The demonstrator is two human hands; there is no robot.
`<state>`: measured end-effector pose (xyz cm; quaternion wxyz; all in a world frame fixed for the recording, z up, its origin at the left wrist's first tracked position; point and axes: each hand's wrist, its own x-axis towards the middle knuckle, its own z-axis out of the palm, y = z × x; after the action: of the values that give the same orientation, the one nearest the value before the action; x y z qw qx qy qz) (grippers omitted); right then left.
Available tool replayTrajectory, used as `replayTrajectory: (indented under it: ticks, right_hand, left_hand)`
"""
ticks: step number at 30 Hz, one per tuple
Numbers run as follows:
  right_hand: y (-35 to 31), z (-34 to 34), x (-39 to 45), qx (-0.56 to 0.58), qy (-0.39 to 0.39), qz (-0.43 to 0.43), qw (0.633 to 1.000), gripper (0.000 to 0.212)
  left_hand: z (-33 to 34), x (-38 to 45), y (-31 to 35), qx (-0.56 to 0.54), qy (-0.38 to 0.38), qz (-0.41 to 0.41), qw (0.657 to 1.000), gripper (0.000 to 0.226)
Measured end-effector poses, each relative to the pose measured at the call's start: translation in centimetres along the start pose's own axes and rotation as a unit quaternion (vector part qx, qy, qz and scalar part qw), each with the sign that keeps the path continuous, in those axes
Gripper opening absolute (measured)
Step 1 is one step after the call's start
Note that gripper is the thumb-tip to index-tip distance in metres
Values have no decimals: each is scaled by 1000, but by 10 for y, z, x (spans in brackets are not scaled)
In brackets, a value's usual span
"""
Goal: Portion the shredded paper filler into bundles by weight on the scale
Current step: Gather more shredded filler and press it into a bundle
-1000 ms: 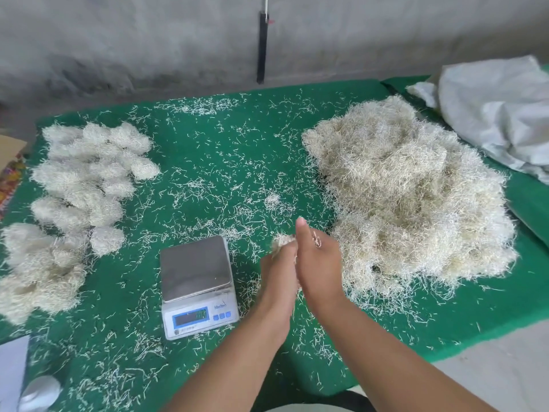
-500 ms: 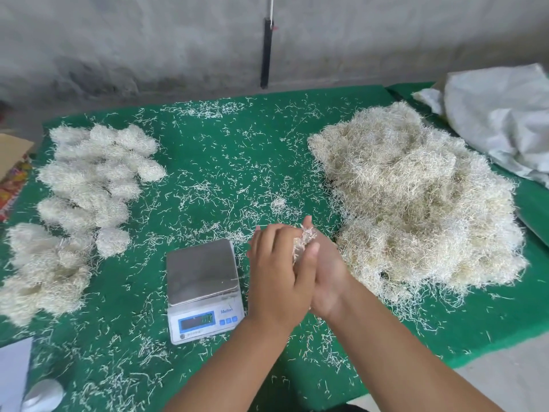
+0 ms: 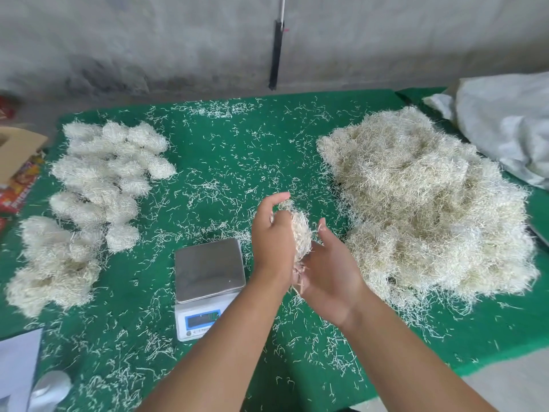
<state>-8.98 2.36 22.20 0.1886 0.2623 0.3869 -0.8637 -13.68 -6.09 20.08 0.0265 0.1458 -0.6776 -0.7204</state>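
A small bundle of shredded paper [image 3: 301,233] is held above the green mat, just right of the scale. My left hand [image 3: 273,236] curls its fingers over the bundle's top and left side. My right hand [image 3: 329,272] cups it from below and the right, thumb pointing up; its fingers are mostly hidden under the bundle. The white digital scale [image 3: 209,266] has a bare steel platform and a lit blue display. To the right lies the big loose pile of shredded paper [image 3: 430,203]. Several portioned bundles [image 3: 101,179] sit in rows on the left.
Loose shreds are strewn over the green mat [image 3: 225,162]. A white sack [image 3: 505,120] lies at the far right, a cardboard box [image 3: 17,153] at the far left. White paper and a pale object [image 3: 50,388] sit at the near left corner. A grey wall stands behind.
My hands have parted and turned: the left one now arches over the bundle while the right palm has dropped beneath it. More of the bundle shows between them.
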Motion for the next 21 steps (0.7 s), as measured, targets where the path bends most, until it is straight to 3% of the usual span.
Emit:
replayTrajectory:
  ticks: [5, 10, 15, 21]
  right_hand:
    - [7, 15, 3, -45, -12, -10, 999, 54]
    - [25, 29, 16, -156, 33, -42, 986, 51]
    - [39, 27, 34, -251, 72, -40, 964, 46]
    - [31, 30, 52, -188, 86, -33, 978, 55]
  left_hand:
    - [-16, -5, -23, 121, -39, 90, 988, 51]
    - [-38, 2, -31, 227, -20, 140, 963, 47]
    - [-60, 3, -42, 252, -88, 86, 960, 44]
    - [-103, 3, -60, 286, -150, 183, 928, 56]
